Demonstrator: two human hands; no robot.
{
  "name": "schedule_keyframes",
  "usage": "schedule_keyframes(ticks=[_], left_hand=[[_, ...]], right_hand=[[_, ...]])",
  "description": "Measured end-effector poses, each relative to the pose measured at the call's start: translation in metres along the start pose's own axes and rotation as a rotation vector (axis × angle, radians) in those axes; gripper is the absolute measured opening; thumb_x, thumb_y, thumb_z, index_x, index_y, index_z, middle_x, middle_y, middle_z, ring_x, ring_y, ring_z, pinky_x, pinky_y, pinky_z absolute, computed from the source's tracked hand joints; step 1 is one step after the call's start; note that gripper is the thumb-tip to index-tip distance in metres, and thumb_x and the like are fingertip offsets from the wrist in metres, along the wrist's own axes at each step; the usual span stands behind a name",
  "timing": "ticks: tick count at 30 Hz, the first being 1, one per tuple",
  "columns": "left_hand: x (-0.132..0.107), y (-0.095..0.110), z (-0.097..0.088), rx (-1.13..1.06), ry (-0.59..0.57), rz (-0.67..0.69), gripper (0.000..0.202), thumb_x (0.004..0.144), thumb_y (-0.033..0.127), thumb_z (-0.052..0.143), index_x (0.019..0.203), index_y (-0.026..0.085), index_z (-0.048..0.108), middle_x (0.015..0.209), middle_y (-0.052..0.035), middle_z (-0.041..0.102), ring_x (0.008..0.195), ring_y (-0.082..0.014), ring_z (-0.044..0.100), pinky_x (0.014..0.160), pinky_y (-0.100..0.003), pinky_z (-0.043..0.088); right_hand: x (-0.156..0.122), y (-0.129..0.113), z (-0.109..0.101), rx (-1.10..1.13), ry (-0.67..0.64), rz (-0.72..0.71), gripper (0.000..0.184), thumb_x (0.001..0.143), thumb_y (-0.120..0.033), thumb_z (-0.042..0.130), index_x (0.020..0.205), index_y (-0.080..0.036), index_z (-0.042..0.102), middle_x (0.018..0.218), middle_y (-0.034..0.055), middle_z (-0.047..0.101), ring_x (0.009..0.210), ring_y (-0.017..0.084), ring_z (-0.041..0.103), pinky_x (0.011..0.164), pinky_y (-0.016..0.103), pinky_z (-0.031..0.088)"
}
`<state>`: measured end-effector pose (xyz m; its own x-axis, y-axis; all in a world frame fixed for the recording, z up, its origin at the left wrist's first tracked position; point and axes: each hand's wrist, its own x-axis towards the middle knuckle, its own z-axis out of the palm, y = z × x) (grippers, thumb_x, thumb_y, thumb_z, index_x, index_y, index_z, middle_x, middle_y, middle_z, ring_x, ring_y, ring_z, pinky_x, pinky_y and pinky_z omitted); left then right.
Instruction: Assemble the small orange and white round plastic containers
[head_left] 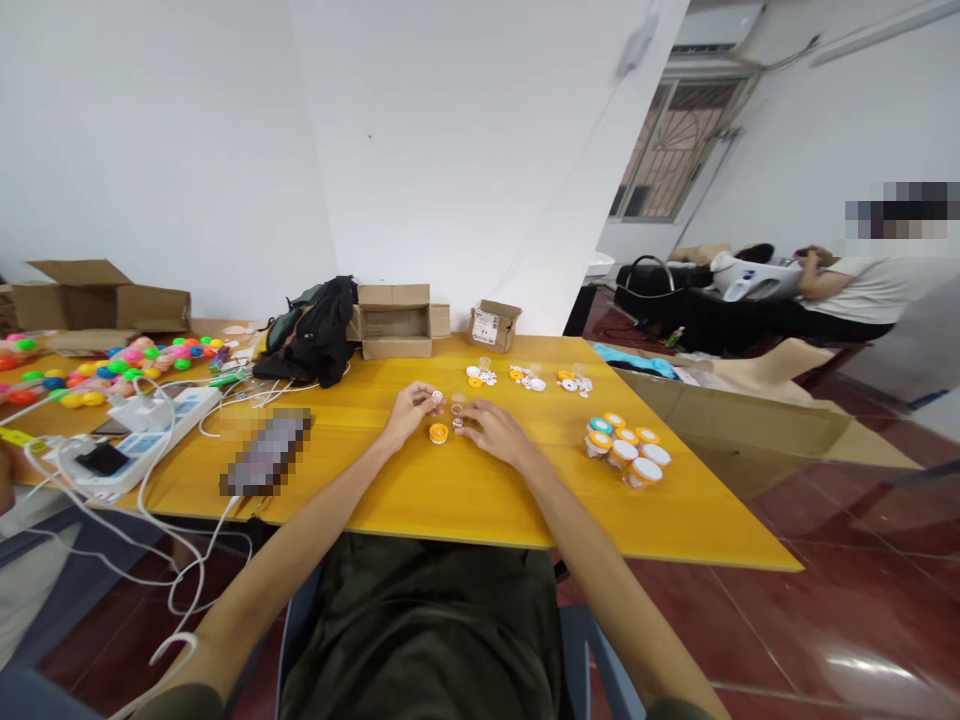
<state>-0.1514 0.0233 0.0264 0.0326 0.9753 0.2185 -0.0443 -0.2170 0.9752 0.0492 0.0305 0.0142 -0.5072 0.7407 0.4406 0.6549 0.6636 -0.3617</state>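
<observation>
Seen from the room, a seated person works at a yellow-brown counter (375, 495), both forearms extended over it and the two hands close together. The left hand (411, 412) has its fingers closed on a white piece (436, 397), held at the fingertips. The right hand (491, 430) is palm down with curved fingers, the tips at a small dark-and-white piece (457, 423); whether they grip it or merely touch it, I cannot tell. An orange cap (439, 433) rests on the counter between the hands, just nearer the person than the left fingertips. A clear ring (457, 409) sits between the two sets of fingertips.

Beyond the hands, three groups of parts lie in a row: the left group (480, 375), the middle group (527, 378) and the right group (574, 382), each with orange and white pieces. To the right of the right hand stands a close cluster of jars (623, 454), lids mostly orange and white, one teal.

Along the wall side are a black bag (319, 335), an open box (397, 322) beside it and a smaller box (495, 326). On the left lie a phone (266, 453), a power strip (161, 432) with white cables, and many coloured balls (120, 367). Well apart, at far right, a co-worker (862, 285) in a white top sits.
</observation>
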Motion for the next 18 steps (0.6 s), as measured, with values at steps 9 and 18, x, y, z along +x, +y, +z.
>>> schedule_keyframes(ticks=[9, 18], left_hand=[[0.0022, -0.0033, -0.0015, 0.011, 0.039, -0.025, 0.041, 0.058, 0.047, 0.088, 0.076, 0.019, 0.063, 0.076, -0.0038, 0.074, 0.068, -0.0187, 0.07, 0.073, -0.034, 0.056], [0.0023, -0.0057, -0.0005, 0.05, 0.011, -0.029, 0.031, 0.063, 0.038, 0.085, 0.079, 0.018, 0.068, 0.076, -0.002, 0.074, 0.07, -0.0169, 0.07, 0.072, -0.03, 0.057]], right_hand=[[0.0006, -0.0075, 0.0041, -0.109, -0.021, -0.011, 0.019, 0.095, -0.026, 0.059, 0.103, -0.024, 0.076, 0.1, 0.0105, 0.073, 0.091, 0.024, 0.069, 0.08, 0.032, 0.051], [0.0042, -0.0068, 0.0082, -0.034, 0.045, 0.127, 0.022, 0.098, -0.026, 0.051, 0.101, -0.024, 0.073, 0.098, 0.0078, 0.077, 0.086, 0.022, 0.072, 0.076, 0.029, 0.051]])
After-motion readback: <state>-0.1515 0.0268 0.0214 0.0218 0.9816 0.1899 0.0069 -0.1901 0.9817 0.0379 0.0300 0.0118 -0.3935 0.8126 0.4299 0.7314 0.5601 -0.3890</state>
